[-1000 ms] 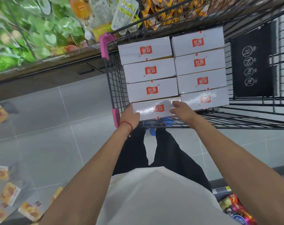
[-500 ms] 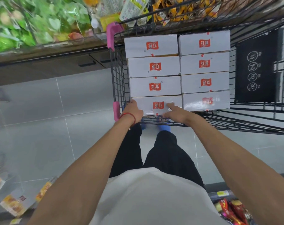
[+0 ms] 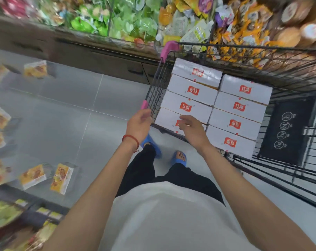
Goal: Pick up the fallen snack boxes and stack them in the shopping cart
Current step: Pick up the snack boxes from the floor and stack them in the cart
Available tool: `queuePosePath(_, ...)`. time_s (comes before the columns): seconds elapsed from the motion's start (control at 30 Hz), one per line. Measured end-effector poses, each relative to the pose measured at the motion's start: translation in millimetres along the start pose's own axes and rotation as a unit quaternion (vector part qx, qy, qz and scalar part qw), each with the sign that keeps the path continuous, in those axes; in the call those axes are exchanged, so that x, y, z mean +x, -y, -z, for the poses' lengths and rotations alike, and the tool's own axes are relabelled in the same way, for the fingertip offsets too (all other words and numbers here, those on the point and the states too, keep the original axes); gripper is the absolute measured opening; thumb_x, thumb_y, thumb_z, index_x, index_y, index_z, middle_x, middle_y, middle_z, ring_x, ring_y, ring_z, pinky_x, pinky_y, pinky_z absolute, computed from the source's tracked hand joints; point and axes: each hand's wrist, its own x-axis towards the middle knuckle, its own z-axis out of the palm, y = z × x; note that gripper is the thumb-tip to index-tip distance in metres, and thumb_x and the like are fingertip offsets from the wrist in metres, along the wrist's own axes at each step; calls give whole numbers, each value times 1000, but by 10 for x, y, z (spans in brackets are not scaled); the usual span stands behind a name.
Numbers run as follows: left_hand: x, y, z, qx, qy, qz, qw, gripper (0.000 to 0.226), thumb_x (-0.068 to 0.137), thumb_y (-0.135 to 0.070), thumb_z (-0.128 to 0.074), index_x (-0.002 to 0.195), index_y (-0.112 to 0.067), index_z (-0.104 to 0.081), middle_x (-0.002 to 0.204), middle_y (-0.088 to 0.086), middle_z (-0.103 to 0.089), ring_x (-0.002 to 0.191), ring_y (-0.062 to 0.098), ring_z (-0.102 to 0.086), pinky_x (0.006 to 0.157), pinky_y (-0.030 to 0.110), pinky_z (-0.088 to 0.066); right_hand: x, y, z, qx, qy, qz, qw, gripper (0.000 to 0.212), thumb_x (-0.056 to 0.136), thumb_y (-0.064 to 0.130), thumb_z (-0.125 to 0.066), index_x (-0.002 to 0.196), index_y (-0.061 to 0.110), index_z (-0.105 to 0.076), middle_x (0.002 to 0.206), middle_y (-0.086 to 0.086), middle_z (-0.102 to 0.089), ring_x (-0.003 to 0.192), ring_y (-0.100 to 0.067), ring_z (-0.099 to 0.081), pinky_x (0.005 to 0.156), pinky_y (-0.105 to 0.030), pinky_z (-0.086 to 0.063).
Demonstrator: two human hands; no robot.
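Several white snack boxes with red labels (image 3: pixel 239 106) lie packed in two rows inside the black wire shopping cart (image 3: pixel 153 91). My left hand (image 3: pixel 139 125), with a red string at the wrist, hovers just outside the cart's near left corner, fingers relaxed and holding nothing. My right hand (image 3: pixel 191 128) hangs above the nearest box of the left row (image 3: pixel 167 118), fingers loosely spread, empty. Several fallen snack boxes with yellow-orange faces (image 3: pixel 33 175) lie scattered on the grey floor at the left; one (image 3: pixel 61 178) is closest to me.
A shelf of green and yellow snack bags (image 3: pixel 128 24) runs along the top behind the cart. The cart's black child-seat flap (image 3: pixel 287 131) is at the right. Another shelf edge (image 3: pixel 27 212) sits at lower left. My feet in blue sandals (image 3: pixel 178 157) stand on grey floor tiles.
Both hands have let go of the nearest left box and lifted off it. The view has swung left, bringing the fallen boxes on the floor into sight.
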Motion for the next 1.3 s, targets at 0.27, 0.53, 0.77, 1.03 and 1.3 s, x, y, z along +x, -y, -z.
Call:
queuePosePath(0.27,-466,223,475,-83,-48,24,995,22,100,-16,-56,117,-23,-67,127,2,-65,115,18,-60,101,34,-50,-393,468,-443,-4,27,59,998,28,100,20,-58,127,20,-66,123,2,-68,107,-9,-64,86,-22,-51)
queuePosePath(0.53,-707,753,1428,-187,-114,75,973,30,98,-13,-59,127,-13,-65,127,4,-66,119,21,-61,109,42,-46,-631,1058,-1527,-5,98,88,991,23,101,9,-59,121,18,-65,112,6,-71,98,-1,-65,90,-16,-49)
queuePosePath(0.77,-854,1240,2611,-261,-180,75,946,26,97,-8,-57,119,-16,-68,116,1,-70,106,15,-64,99,32,-49,-850,1554,-2890,-15,152,87,985,23,99,9,-57,114,24,-66,107,6,-75,98,-11,-68,87,-25,-52)
queuePosePath(1.03,-811,1659,3810,-311,-221,84,921,24,97,-9,-55,113,-23,-67,117,-3,-70,112,17,-65,97,32,-49,-1004,2054,-4045,-16,183,89,979,24,100,13,-58,120,23,-67,113,5,-74,107,-14,-69,98,-31,-53)
queuePosePath(1.3,-352,1797,4741,-353,-253,91,896,24,98,-10,-53,117,-19,-65,117,-2,-69,112,19,-65,91,31,-49,-675,2693,-4926,-21,213,81,974,25,99,11,-57,122,18,-67,116,0,-74,101,-13,-68,100,-36,-52)
